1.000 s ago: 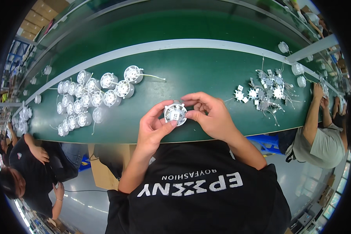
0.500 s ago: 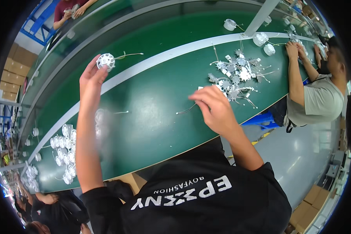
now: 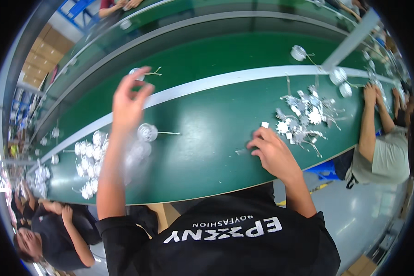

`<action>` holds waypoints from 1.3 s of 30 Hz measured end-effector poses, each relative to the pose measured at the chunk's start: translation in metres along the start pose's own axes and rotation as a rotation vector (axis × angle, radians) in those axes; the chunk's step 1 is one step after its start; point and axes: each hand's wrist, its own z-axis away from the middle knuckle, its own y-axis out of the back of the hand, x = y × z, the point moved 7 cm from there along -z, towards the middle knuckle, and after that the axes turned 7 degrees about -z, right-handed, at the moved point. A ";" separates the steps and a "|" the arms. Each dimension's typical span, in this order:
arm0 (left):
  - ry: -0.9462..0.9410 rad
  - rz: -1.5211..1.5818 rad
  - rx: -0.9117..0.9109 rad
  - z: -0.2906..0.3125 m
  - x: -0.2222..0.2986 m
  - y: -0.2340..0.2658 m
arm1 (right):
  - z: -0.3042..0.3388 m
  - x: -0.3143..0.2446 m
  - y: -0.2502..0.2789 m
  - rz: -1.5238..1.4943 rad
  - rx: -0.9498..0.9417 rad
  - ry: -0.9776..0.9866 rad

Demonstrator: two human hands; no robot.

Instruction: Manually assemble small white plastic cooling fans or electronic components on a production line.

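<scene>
My left hand (image 3: pixel 128 99) is raised over the green table (image 3: pixel 202 161) with its fingers apart and nothing in them. Just past its fingertips a round white lamp part (image 3: pixel 135 72) with thin wires lies on the far belt. My right hand (image 3: pixel 272 154) rests low on the table, its fingers pinched on a small metal piece (image 3: pixel 241 151) that sticks out to the left. A pile of silver metal parts (image 3: pixel 303 117) lies just beyond that hand, with a small white piece (image 3: pixel 264 124) beside it.
One round lamp part (image 3: pixel 147 132) with a wire lies mid-table, and several more (image 3: pixel 89 156) are clustered at the left. Others (image 3: pixel 299 52) sit on the far side. A co-worker's arms (image 3: pixel 370 119) reach in at the right; another person (image 3: pixel 55 230) is at the lower left.
Both hands held one round part together, then my left hand carried it up to the far belt and let go. My right hand moved right, toward the silver pile.
</scene>
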 end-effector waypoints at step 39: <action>0.477 0.950 -0.100 0.231 -0.002 -0.073 | -0.028 -0.082 -0.084 -0.469 -0.242 0.040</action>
